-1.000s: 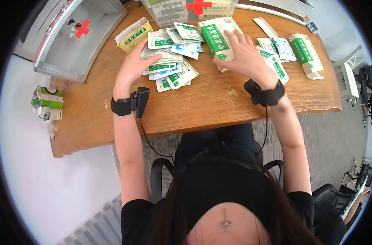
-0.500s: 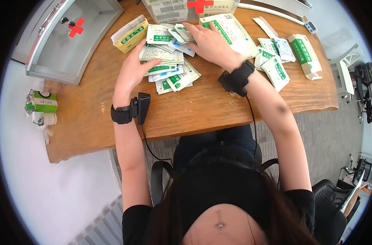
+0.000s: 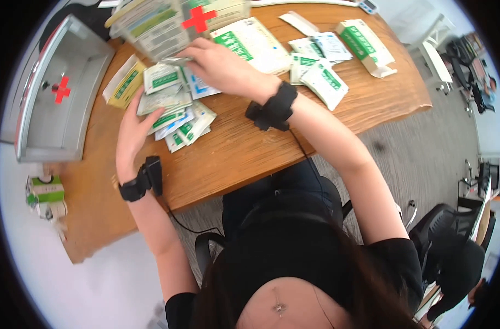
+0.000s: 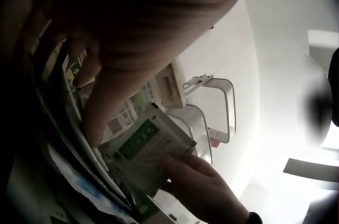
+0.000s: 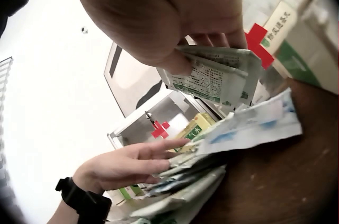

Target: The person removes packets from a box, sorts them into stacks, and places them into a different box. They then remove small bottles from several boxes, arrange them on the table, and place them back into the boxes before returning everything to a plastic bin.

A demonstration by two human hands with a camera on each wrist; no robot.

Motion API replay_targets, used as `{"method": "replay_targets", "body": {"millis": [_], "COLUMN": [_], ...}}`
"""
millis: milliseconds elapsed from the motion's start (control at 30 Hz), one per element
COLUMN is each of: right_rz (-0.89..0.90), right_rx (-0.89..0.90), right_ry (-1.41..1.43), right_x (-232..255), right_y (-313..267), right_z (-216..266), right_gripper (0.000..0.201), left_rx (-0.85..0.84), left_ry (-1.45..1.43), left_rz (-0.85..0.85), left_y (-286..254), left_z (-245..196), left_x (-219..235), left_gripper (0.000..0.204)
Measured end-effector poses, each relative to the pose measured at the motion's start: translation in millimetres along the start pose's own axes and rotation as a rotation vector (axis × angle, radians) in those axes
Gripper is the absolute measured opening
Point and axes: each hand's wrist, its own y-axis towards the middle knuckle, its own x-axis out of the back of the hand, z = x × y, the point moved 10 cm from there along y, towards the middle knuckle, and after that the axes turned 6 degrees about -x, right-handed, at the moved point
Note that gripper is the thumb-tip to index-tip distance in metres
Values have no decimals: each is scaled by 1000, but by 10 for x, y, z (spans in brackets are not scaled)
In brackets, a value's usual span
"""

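My right hand (image 3: pixel 222 66) pinches green-and-white sachets (image 5: pixel 212 78) between thumb and fingers, raised over the far side of a pile. In the left wrist view the held sachet (image 4: pixel 151 142) shows its green label. Beneath lies the heap of flat sachets (image 3: pixel 192 126), white, green and blue, overlapping one another. My left hand (image 3: pixel 132 131) rests along the left edge of this heap, thumb apart from the extended fingers. In the right wrist view a white-and-blue sachet (image 5: pixel 254 128) sticks out from the heap. Just beyond the left fingertips stands a yellow-and-green box (image 3: pixel 123 85).
A large green-and-white box (image 3: pixel 255 46) lies right of the heap. Further right are more sachets (image 3: pixel 326 82) and an upright-labelled carton (image 3: pixel 365 46). A clear bin with a red cross (image 3: pixel 167 33) stands behind; an open metal case (image 3: pixel 60 101) stands at the left.
My right hand has gone from the large box leftward to the heap and lifted sachets from it. My left hand has stayed at the heap's edge. The head view has shifted and turned.
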Motion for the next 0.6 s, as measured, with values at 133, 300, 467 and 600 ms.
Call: {"method": "replay_targets", "body": {"millis": [133, 300, 467, 600], "right_rz": [35, -49, -72, 51], "right_rx": [-109, -299, -543, -353], "right_ry": [23, -271, -620, -510], "right_x": [473, 1469, 1978, 1485], "right_y": [-74, -400, -674, -629], "right_z": [147, -559, -1172, -953], "right_gripper": [26, 26, 27, 26], "left_rx": [77, 178, 128, 150], "left_ry": [76, -13, 94, 103], "left_rz": [16, 15, 12, 12], "left_y": [-11, -63, -49, -43], "left_z": [-18, 96, 75, 151], "left_x": [-29, -29, 4, 21], "left_gripper": [63, 63, 63, 66]}}
